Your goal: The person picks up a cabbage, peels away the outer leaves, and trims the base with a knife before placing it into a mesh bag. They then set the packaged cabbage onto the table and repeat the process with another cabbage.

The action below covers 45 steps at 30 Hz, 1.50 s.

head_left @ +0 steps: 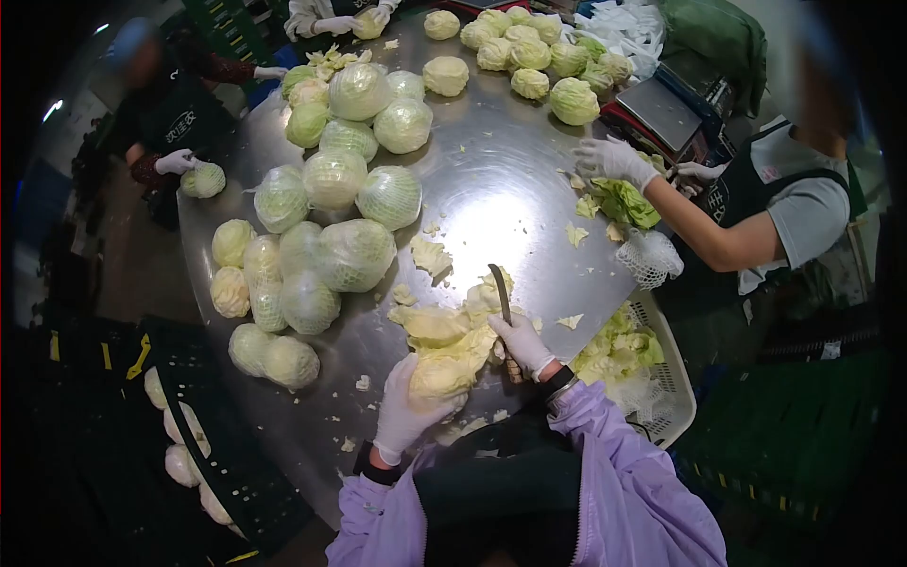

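Note:
Near the front edge of the metal table (472,161), my gloved left hand (408,413) is wrapped round a pale yellow cabbage (442,371) whose outer leaves are partly loose. My gloved right hand (521,345) grips a curved knife (502,291), its dark blade pointing up and away from me, just right of the cabbage. Loose leaves (430,326) lie against the far side of the cabbage. Wrapped cabbages (354,253) in net and film stand in a group to the left, some stacked.
A white basket (675,397) of leaves is at the table's right edge. Co-workers (798,180) stand at right, left and far side. Bare cabbages (529,54) and a scale (658,111) are at the back right. A dark crate (227,472) holds cabbages at lower left.

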Each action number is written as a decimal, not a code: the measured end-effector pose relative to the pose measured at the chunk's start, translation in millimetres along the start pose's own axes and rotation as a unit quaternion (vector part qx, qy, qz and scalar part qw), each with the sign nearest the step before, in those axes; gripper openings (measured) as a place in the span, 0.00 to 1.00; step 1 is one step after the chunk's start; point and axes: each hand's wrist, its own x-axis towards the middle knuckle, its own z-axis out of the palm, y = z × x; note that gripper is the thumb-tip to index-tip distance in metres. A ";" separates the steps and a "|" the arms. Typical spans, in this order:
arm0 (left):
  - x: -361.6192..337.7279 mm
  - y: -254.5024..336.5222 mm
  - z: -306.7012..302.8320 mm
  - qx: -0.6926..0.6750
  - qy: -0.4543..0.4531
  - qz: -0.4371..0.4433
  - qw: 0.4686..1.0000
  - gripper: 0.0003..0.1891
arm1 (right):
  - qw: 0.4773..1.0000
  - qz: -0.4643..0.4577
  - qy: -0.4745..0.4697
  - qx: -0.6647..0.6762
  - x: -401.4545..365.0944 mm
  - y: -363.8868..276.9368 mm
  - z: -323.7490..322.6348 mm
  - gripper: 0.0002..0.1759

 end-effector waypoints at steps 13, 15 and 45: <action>-19.4 -40.5 -3.8 -0.111 0.054 -0.059 0.991 0.40 | 0.787 -0.427 0.126 -0.428 -41.0 -43.0 -10.6 0.20; -14.5 -28.5 -1.4 -0.077 0.058 -0.043 0.994 0.40 | 0.842 -0.340 -0.034 -0.418 -62.6 -38.3 11.9 0.32; 0.5 2.7 19.8 0.088 0.093 0.101 0.987 0.30 | 0.863 -0.318 -0.120 -0.374 -63.2 -3.9 29.8 0.32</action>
